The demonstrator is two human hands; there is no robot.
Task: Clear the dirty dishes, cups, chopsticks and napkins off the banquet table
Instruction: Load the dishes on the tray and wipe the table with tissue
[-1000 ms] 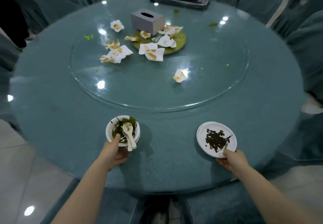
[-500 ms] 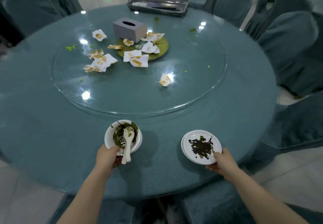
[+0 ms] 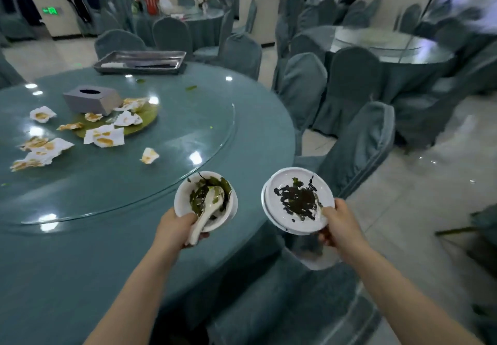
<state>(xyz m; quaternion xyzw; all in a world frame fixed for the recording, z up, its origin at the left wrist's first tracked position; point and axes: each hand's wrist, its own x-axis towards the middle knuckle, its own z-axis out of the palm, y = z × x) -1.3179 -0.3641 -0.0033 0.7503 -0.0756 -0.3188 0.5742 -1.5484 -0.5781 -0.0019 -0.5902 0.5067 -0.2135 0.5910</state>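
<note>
Holding a dirty dish in each hand, I have both lifted clear of the worktop point(image 3: 80, 250). My left hand point(image 3: 174, 230) grips the white bowl point(image 3: 205, 200) by its near rim, a ceramic spoon point(image 3: 208, 211) lying in it among green scraps, the handle sticking out over my fingers. My right hand point(image 3: 340, 227) pinches the edge of the plates point(image 3: 297, 200), what looks like two or three stacked, smeared with dark sauce, now out past the worktop's edge above a chair.

By my reckoning the job is part done. Left on the glass turntable point(image 3: 174, 140) are the stained napkins point(image 3: 103, 137), scattered and crumpled, a green platter point(image 3: 146, 117) under some of them, a grey tissue box point(image 3: 92, 99), and bits of greenery. A metal tray point(image 3: 141, 62) sits at the far edge. I see no cups or chopsticks from here.

A second ago both dishes sat on the worktop with my hands just taking hold; since then I have raised them and turned to the right, so the hall with other tables has come into sight.
</note>
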